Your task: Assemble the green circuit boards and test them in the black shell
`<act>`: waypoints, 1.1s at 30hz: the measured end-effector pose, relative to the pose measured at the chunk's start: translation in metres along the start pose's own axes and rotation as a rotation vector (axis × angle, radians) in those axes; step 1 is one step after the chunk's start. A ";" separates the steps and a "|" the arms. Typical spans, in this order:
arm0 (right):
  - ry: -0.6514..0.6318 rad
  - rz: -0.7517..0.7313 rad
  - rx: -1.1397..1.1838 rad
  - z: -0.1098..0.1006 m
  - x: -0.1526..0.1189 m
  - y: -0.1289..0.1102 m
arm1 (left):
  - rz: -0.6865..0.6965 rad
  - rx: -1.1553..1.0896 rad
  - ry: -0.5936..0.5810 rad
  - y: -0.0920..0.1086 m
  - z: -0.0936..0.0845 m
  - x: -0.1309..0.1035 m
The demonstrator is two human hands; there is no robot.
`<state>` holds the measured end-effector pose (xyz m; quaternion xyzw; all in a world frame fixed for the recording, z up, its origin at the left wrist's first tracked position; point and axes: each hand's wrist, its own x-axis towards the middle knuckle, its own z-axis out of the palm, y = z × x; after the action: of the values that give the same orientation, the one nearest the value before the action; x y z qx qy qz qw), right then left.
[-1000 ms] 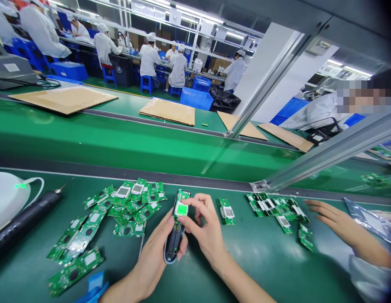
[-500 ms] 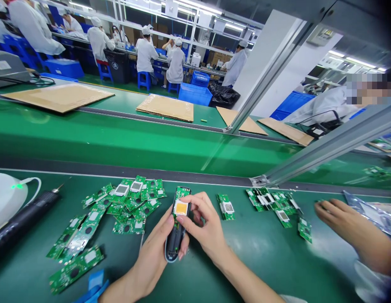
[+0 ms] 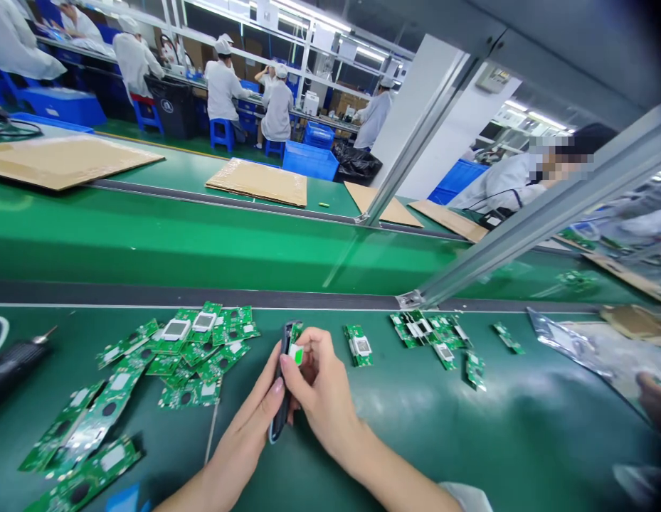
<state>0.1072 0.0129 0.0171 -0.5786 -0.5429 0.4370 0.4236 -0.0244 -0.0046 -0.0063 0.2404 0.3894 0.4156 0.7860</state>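
My left hand (image 3: 247, 419) is closed around a slim black plastic device housing (image 3: 278, 424), now turned nearly edge-on. A small green circuit board sits in its upper end, with a square screen (image 3: 297, 353) that shines white and green. My right hand (image 3: 327, 398) pinches at that board and screen; its fingertips are partly hidden behind the housing. To the left lies a heap of green circuit boards (image 3: 207, 352), some bearing white-framed screens. Just right of my hands is a single board with a screen (image 3: 361, 346).
A smaller group of boards (image 3: 442, 334) lies further right. A black electric screwdriver (image 3: 20, 366) rests at the left edge. A silver bag (image 3: 568, 348) and a co-worker's hand (image 3: 655, 398) are at far right. A metal frame post (image 3: 501, 235) slants beyond the bench.
The housing has turned from face-up to edge-on, and its screen's glow went from orange to green. The co-worker's hand has moved right, leaving a board behind. My view has shifted right.
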 end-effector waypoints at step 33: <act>0.006 -0.456 -0.246 -0.004 0.053 0.016 | -0.040 0.085 -0.342 0.011 0.006 0.004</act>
<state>0.1169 0.0653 0.0004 -0.4894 -0.7073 0.2593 0.4393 -0.0233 0.0038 0.0030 0.3328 0.2717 0.3361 0.8381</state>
